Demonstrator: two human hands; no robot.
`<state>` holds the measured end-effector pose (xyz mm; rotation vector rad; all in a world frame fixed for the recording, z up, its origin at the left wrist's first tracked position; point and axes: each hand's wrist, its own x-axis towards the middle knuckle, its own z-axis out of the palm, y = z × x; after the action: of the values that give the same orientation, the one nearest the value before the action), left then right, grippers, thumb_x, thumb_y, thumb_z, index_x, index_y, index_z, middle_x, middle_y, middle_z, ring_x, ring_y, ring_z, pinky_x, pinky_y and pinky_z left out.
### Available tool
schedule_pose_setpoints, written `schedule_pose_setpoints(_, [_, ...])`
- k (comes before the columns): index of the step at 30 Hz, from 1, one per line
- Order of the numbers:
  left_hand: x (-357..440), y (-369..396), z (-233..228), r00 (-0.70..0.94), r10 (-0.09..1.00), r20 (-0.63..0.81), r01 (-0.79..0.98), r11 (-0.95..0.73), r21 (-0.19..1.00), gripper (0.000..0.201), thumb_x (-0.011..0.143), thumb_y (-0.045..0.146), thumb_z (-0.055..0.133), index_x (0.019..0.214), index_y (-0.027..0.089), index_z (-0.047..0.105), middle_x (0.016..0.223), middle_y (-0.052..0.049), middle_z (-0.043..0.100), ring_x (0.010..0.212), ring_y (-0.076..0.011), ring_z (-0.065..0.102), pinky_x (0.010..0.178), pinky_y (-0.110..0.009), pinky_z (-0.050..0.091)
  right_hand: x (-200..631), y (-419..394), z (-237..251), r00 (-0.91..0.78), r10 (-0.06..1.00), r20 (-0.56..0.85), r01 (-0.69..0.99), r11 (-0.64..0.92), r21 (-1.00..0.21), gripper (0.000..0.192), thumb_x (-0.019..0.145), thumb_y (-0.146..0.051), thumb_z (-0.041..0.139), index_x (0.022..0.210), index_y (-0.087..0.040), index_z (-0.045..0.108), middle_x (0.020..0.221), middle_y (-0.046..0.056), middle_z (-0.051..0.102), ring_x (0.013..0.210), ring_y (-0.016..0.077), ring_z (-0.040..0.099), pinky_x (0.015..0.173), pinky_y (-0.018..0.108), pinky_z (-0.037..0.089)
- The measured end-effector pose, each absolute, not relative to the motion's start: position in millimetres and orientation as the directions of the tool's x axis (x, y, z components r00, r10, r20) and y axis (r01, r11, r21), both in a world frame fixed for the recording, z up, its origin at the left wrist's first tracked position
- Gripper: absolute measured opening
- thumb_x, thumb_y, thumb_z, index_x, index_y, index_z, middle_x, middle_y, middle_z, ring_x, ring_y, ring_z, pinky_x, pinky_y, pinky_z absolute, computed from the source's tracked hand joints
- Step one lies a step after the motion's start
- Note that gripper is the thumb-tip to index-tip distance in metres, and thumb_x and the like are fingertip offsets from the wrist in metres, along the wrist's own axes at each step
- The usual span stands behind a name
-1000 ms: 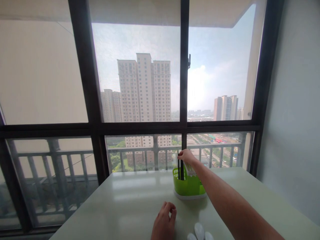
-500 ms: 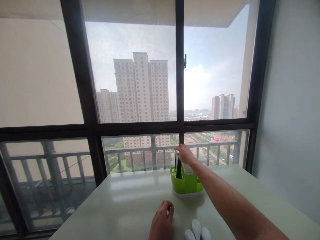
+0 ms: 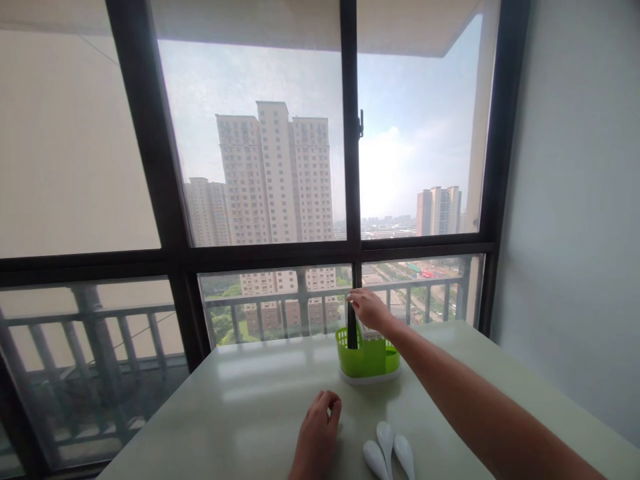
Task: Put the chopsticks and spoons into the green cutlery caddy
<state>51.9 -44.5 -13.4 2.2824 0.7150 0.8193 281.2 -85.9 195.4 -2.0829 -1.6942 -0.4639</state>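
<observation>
A bright green utensil caddy (image 3: 361, 362) with a white base stands on the pale table. Dark, thin chopsticks (image 3: 353, 330) rise upright from its left compartment. At their upper ends is my right hand (image 3: 370, 309), fingers closed round the tops; the lower ends sit behind the caddy's wall. My left hand (image 3: 319, 427) rests on the table nearer to me, its fingers curled in and nothing visible in them. To its right lie three white spoons (image 3: 385, 437), bowls pointing away from me and handles running toward the bottom edge.
The pale glossy table (image 3: 250, 407) reaches to a large dark-framed window (image 3: 270, 255). A railing (image 3: 270, 313) and tall buildings show outside. A plain wall (image 3: 570, 200) closes off the right side.
The chopsticks, spread apart earlier, are now bunched together under my right hand. The view has shifted slightly, showing more of the spoons. My left hand keeps its curled pose.
</observation>
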Motion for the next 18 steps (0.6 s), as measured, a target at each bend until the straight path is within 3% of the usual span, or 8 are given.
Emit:
schedule_pose_setpoints(2, [51.7, -44.5, -12.0, 0.663, 0.646, 0.379, 0.274, -0.680, 0.680, 0.030, 0.100, 0.037, 0.040, 0.091, 0.022, 0.064, 0.095, -0.005, 0.069, 0.087, -0.0197, 0.063, 0.082, -0.028, 0.044, 265.2, -119.5, 190.1, 0.270, 0.803, 0.531, 0.962, -0.208, -0.175, 0.035, 0.105, -0.021, 0.039, 0.117, -0.015, 0.071, 0.120, 0.012, 0.069, 0.113, 0.0207, 0.061, 0.099, 0.032, 0.045])
schedule_pose_setpoints(4, [52.0, -43.8, -11.6, 0.665, 0.640, 0.384, 0.267, -0.685, 0.678, 0.029, 0.100, 0.037, 0.040, 0.091, 0.022, 0.064, 0.095, -0.006, 0.070, 0.088, -0.0202, 0.064, 0.082, -0.028, 0.044, 248.7, -161.1, 169.2, 0.359, 0.807, 0.469, 0.931, -0.274, -0.241, 0.030, 0.102, -0.028, 0.045, 0.098, -0.016, 0.073, 0.096, 0.009, 0.072, 0.091, 0.0190, 0.065, 0.083, 0.028, 0.046])
schedule_pose_setpoints(7, [53.0, -42.1, -12.7, 0.671, 0.646, 0.364, 0.284, -0.677, 0.679, 0.029, 0.100, 0.038, 0.040, 0.091, 0.023, 0.063, 0.092, -0.005, 0.071, 0.085, -0.0197, 0.065, 0.080, -0.028, 0.043, 226.4, -223.1, 112.8, 0.458, 0.879, 0.130, 0.870, -0.413, -0.269, 0.025, 0.088, -0.040, 0.065, 0.079, -0.018, 0.071, 0.077, 0.007, 0.070, 0.073, 0.0201, 0.066, 0.068, 0.028, 0.044])
schedule_pose_setpoints(9, [53.5, -41.2, -13.7, 0.680, 0.651, 0.336, 0.311, -0.672, 0.672, 0.027, 0.100, 0.038, 0.041, 0.092, 0.023, 0.063, 0.088, -0.003, 0.071, 0.082, -0.0188, 0.065, 0.076, -0.027, 0.041, 214.2, -252.0, 70.9, 0.510, 0.860, 0.029, 0.823, -0.478, -0.306, 0.027, 0.076, -0.040, 0.075, 0.092, -0.018, 0.071, 0.087, 0.009, 0.072, 0.078, 0.0242, 0.069, 0.068, 0.029, 0.046])
schedule_pose_setpoints(14, [51.4, -44.7, -12.9, 0.715, 0.631, 0.300, 0.376, -0.710, 0.596, 0.024, 0.101, 0.037, 0.042, 0.093, 0.025, 0.060, 0.075, 0.001, 0.067, 0.075, -0.0166, 0.063, 0.071, -0.024, 0.038, 191.9, -265.8, 6.8, 0.634, 0.773, -0.016, 0.693, -0.577, -0.432, 0.059, 0.071, -0.028, 0.074, 0.126, -0.014, 0.059, 0.100, 0.015, 0.074, 0.090, 0.0302, 0.072, 0.073, 0.032, 0.051])
schedule_pose_setpoints(18, [47.3, -51.4, -8.6, 0.728, 0.612, 0.309, 0.408, -0.748, 0.523, 0.021, 0.100, 0.037, 0.043, 0.100, 0.027, 0.061, 0.073, 0.002, 0.066, 0.079, -0.0184, 0.065, 0.072, -0.025, 0.040, 189.3, -257.6, 0.9, 0.681, 0.732, 0.007, 0.683, -0.632, -0.367, 0.054, 0.072, -0.006, 0.063, 0.126, -0.011, 0.060, 0.107, 0.017, 0.074, 0.099, 0.0293, 0.072, 0.081, 0.031, 0.052])
